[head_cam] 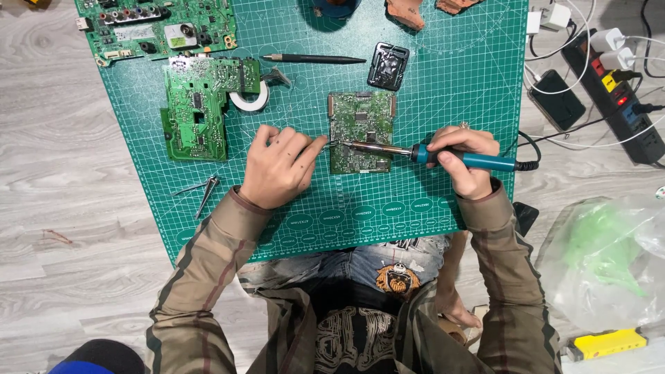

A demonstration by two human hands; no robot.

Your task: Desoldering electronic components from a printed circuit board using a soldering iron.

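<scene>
My right hand (465, 159) grips a blue-handled soldering iron (443, 156) whose metal tip reaches left onto a small green circuit board (361, 130) lying on the green cutting mat (443, 83). My left hand (278, 166) rests on the mat just left of that board, fingers pinched together at the board's left edge, holding what looks like a thin wire (331, 143) that meets the iron's tip.
Two larger circuit boards (197, 111) (156, 28), a tape roll (251, 98), a black pen-like tool (313, 59), a black square part (388, 66) and tweezers (203, 190) lie on the mat. A power strip (623, 90), a phone (556, 99) and a plastic bag (609, 256) sit right.
</scene>
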